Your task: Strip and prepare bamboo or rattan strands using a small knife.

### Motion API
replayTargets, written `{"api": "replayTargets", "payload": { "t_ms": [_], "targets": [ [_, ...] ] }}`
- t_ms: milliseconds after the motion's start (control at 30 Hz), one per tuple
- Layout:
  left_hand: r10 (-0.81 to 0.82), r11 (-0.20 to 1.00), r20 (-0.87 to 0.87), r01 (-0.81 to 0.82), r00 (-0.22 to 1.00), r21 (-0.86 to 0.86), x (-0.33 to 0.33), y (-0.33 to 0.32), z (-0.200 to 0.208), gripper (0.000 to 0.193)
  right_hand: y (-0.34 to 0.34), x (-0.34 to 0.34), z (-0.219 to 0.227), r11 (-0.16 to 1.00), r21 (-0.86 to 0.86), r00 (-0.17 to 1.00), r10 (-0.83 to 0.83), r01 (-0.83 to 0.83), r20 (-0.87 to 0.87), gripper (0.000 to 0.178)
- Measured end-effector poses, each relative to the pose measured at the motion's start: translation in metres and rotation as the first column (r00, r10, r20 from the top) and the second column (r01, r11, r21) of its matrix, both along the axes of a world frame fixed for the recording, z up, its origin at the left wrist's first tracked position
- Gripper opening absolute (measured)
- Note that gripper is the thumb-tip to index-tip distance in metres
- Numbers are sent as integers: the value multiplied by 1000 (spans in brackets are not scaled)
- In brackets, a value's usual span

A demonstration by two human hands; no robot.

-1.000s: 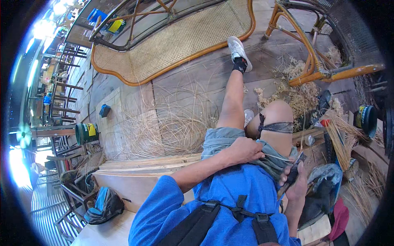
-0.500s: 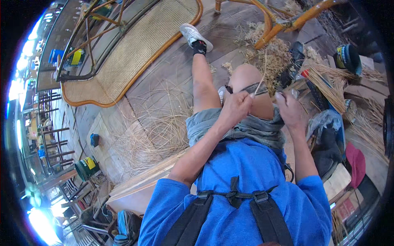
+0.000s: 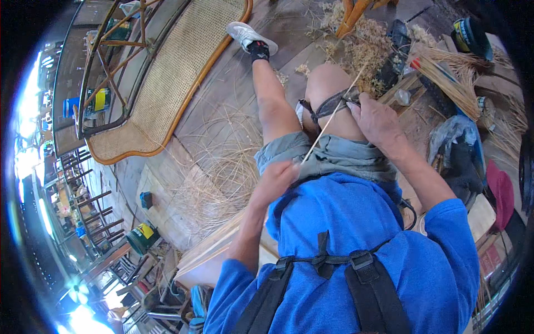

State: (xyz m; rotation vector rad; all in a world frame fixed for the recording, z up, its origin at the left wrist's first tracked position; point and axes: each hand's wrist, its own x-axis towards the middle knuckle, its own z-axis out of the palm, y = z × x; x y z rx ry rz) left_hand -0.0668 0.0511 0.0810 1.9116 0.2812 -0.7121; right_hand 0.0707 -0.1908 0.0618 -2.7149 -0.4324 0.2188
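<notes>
A thin pale cane strip (image 3: 327, 127) slants up across my lap and over a dark cloth band (image 3: 328, 106) tied round my right leg near the knee. Its lower end is pinched in my left hand (image 3: 277, 179), low by my shorts. My right hand (image 3: 377, 119) rests against the right side of that leg at the band, fingers closed beside the strip. What lies between those fingers is too small to make out. The strip's upper end sticks out past the knee.
Loose cane strands (image 3: 217, 172) lie tangled on the floor to the left, near a woven cane panel (image 3: 161, 83) with a wooden rim. Curly shavings (image 3: 361, 50) are heaped beyond my knee. Cane bundles (image 3: 445, 78) and a dark green tub (image 3: 470, 39) are at right.
My left hand has moved down and left, drawing the strip across my lap. My right hand has come in against the leg band. The view has shifted slightly.
</notes>
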Motion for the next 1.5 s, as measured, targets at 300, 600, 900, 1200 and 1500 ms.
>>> {"api": "replayTargets", "payload": {
  "t_ms": [300, 600, 900, 1200, 1500],
  "targets": [
    [-162, 887, 159, 73, 974, 456, -4, -1, 26, 36, 16, 2, 12, 997, -77, 996, 16, -23, -91, 32],
    [207, 975, 105, -214, 973, 62, 108, -73, -16, 47, 15, -3, 14, 998, -57, 996, -28, 24, -81, 32],
    [-85, 996, 224, 91, 971, -19, 99, -44, -19, 30, 14, -1, 4, 1000, -12, 999, -5, 5, -44, 32],
    [-79, 981, -357, 10, 931, -192, -58, 38, 33, 35, 2, 11, -3, 999, -21, 989, -41, 38, -139, 37],
    [151, 988, 147, -148, 977, -31, 68, -55, -7, 38, -29, 19, 12, 871, 427, 967, -182, 242, -178, 41]
  ]
}}
